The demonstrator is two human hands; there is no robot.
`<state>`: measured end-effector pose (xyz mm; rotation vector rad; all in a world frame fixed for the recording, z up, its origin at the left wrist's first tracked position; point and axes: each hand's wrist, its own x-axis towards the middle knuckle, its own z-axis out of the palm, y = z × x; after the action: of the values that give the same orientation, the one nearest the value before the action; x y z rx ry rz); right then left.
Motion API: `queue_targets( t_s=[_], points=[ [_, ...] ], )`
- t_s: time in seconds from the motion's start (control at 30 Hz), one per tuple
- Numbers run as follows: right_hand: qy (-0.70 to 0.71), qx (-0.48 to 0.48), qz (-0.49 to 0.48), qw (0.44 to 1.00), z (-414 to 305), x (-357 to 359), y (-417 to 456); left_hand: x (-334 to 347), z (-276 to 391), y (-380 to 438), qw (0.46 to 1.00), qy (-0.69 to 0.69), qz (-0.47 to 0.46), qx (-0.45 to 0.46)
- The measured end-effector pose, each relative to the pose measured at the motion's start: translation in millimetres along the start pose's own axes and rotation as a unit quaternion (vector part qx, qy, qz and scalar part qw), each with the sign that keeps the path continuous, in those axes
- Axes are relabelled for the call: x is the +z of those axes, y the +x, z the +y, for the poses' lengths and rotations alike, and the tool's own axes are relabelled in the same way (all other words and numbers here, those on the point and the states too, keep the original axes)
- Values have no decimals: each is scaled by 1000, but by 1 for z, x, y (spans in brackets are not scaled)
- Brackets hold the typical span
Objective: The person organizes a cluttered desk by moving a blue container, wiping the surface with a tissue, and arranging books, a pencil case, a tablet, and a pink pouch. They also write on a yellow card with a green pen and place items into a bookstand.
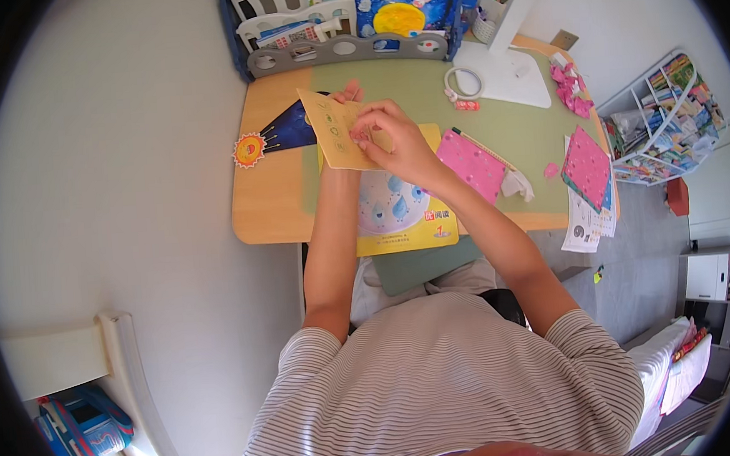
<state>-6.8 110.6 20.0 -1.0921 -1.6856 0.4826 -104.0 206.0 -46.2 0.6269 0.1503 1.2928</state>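
A yellow-brown paper card or booklet [334,129] with small printed symbols is held up, tilted, above the desk. My left hand [350,93] supports it from behind near its top edge; most of that hand is hidden by the card. The bent fingers of my right hand [387,132] are at the card's right side, with thumb and forefinger close together on a small reddish thing too unclear to name. Below lies a yellow book [410,241] with blue drop-shaped figures. A dark blue paper piece with a sun cutout [249,150] lies to the left.
A pink dotted notebook [474,165], a pencil [479,146] and crumpled tissue [517,185] lie right of the book. Farther right are another pink dotted item [587,167], papers [581,227] and crumpled pink paper [571,90]. A white lamp base [519,87] and book rack [341,51] stand behind.
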Motion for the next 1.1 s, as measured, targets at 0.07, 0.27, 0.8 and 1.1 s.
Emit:
queue_targets(
  t_s=[0.07, 0.27, 0.8, 1.1],
  points=[
    [-52, -77, 43, 995, -15, -10, -7, 0, -6, -9, 998, -23, -22, -59],
    [-9, 2, -21, 1000, -33, -41, -45, 46, -13, -42, 985, -70, -33, -156],
    [95, 125, 402, 902, -12, -129, -199, 72, -25, -74, 885, 421, 10, -198],
    [-335, 353, 213, 847, 19, -207, -468, 46, -57, -88, 867, 441, 27, -231]
  ],
)
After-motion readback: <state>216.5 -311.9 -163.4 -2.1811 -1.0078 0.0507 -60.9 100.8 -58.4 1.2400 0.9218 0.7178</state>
